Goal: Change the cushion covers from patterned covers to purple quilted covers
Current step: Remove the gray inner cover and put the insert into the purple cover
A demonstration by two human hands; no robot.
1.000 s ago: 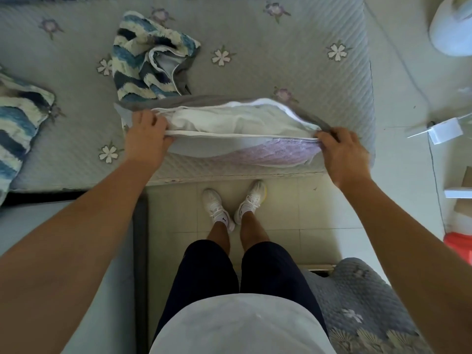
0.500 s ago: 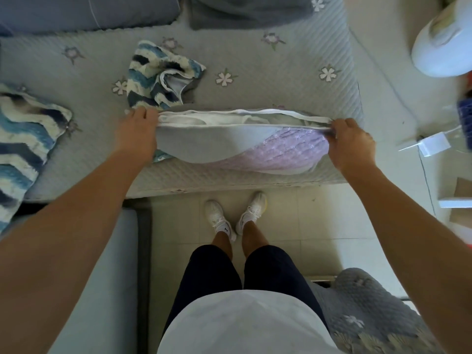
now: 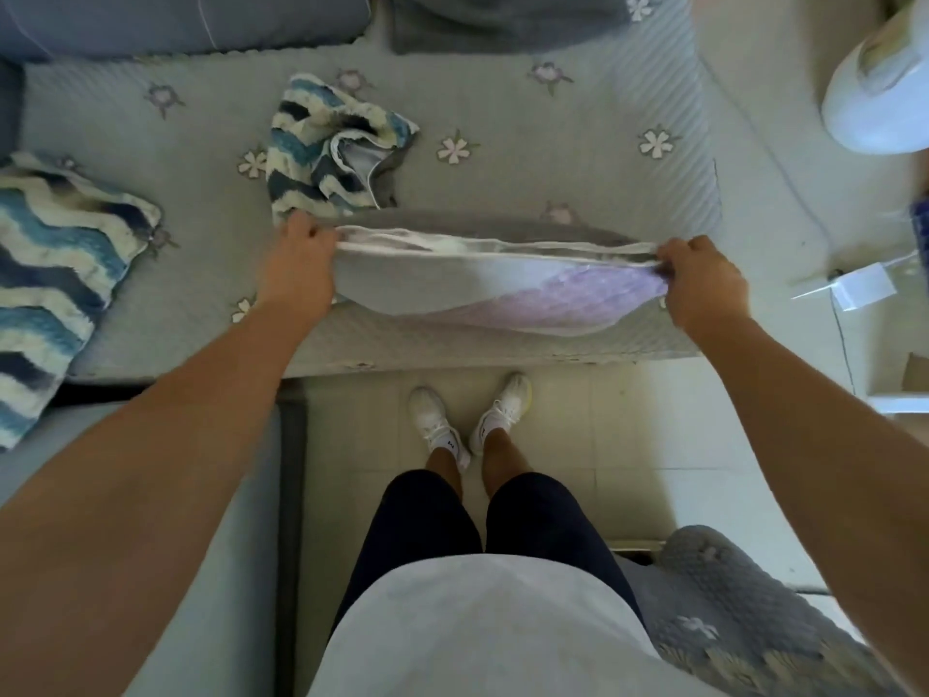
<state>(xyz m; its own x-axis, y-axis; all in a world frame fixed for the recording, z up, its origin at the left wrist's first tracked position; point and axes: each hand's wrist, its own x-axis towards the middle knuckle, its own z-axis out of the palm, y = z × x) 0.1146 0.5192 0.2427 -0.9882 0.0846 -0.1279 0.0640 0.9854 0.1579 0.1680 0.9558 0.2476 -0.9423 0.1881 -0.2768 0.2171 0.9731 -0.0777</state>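
A purple quilted cover (image 3: pixel 563 299) with a white cushion insert (image 3: pixel 452 243) showing along its open top edge lies on the grey sofa seat (image 3: pixel 528 158). My left hand (image 3: pixel 296 266) grips the cover's left corner and my right hand (image 3: pixel 701 289) grips its right corner, stretching the opening flat between them. A removed blue-and-white wavy patterned cover (image 3: pixel 332 148) lies crumpled just behind my left hand. A cushion in the same patterned cover (image 3: pixel 55 274) sits at the far left.
Grey back cushions (image 3: pixel 176 17) line the sofa's far side. A white round appliance (image 3: pixel 879 88) stands at the upper right on the tiled floor (image 3: pixel 653 445). A grey quilted seat (image 3: pixel 744 611) is at the lower right. My feet (image 3: pixel 467 415) stand before the sofa edge.
The cover's opening has been pulled taut and nearly closed over the white insert, which showed widely a second ago. Both hands kept their grip at the corners; the view tilted upward.
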